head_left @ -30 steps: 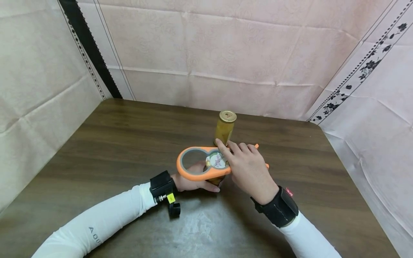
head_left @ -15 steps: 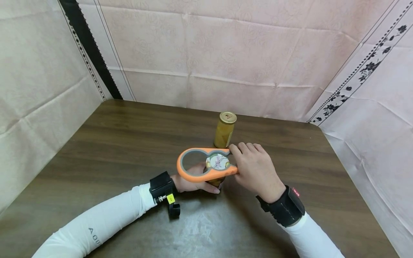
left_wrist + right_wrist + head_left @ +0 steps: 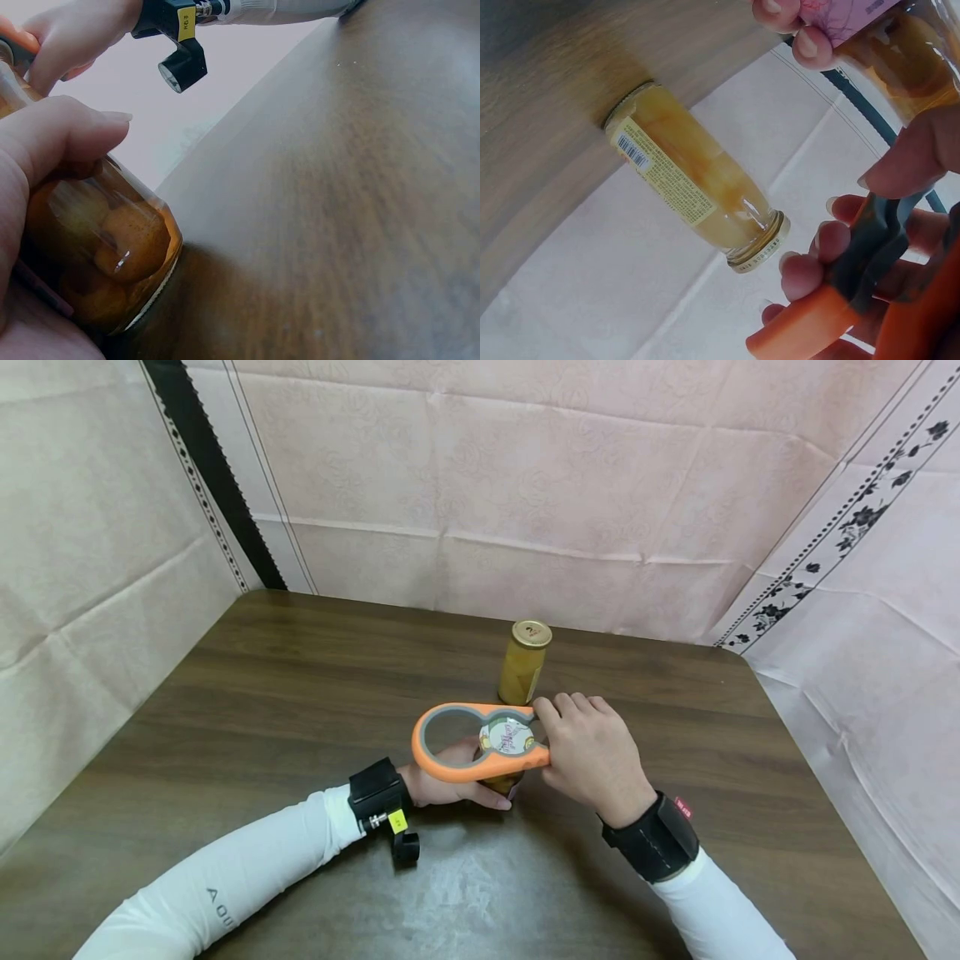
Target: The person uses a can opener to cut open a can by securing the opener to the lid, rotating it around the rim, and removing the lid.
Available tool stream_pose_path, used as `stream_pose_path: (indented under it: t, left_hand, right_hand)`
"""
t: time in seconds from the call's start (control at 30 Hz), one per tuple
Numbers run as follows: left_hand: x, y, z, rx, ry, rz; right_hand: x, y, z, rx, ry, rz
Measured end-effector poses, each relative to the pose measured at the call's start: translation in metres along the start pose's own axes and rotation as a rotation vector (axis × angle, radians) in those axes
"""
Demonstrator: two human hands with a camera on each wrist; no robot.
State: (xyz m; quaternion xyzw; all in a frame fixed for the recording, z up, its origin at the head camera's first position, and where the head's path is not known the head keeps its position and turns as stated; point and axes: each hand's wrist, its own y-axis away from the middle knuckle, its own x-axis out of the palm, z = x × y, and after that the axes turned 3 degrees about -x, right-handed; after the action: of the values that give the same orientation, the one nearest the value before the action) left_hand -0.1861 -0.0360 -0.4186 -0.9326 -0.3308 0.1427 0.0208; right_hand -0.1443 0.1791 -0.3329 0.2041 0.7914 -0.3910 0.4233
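Observation:
A glass jar (image 3: 112, 240) of round brown fruit stands upright on the table, and my left hand (image 3: 450, 785) grips its side. Around its white printed lid (image 3: 507, 736) sits the smaller loop of an orange and grey jar opener (image 3: 468, 768). My right hand (image 3: 592, 756) holds the opener's two handles, fingers curled about them in the right wrist view, where the orange handle end (image 3: 802, 326) sticks out. Behind the opener is a second jar (image 3: 521, 668), taller and yellow, with a gold lid; neither hand touches it.
The dark wood table (image 3: 315, 677) runs back to a pale cloth curtain (image 3: 525, 485). More cloth (image 3: 862, 710) hangs along the right side. The yellow jar stands close to the right hand's knuckles.
My right hand has moved from lying over the opener with its index finger stretched out to gripping the handles, slightly farther right. Left hand and jar look unmoved.

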Motion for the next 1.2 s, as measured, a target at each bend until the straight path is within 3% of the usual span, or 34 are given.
stream_pose_path:
  t: [0.27, 0.5, 0.6, 0.77, 0.9, 1.2]
  left_hand:
    - [0.002, 0.001, -0.002, 0.012, 0.045, -0.008]
    - [0.007, 0.006, -0.02, -0.05, 0.103, -0.016]
    - [0.009, 0.006, -0.025, -0.045, 0.109, -0.04]
    - [0.012, 0.004, -0.013, -0.034, 0.084, -0.084]
    - [0.014, 0.004, -0.002, -0.102, 0.121, -0.114]
    - [0.02, 0.005, -0.003, -0.182, 0.206, -0.189]
  right_hand:
    - [-0.004, 0.002, 0.007, 0.037, 0.039, 0.007]
    - [-0.008, 0.003, 0.015, 0.105, 0.047, 0.032]
    - [-0.01, 0.004, 0.018, 0.123, 0.056, 0.033]
    - [-0.012, 0.005, 0.023, 0.142, 0.088, 0.007]
    - [-0.013, 0.006, 0.026, 0.148, 0.116, -0.016]
    - [-0.015, 0.006, 0.033, 0.173, 0.163, -0.062]
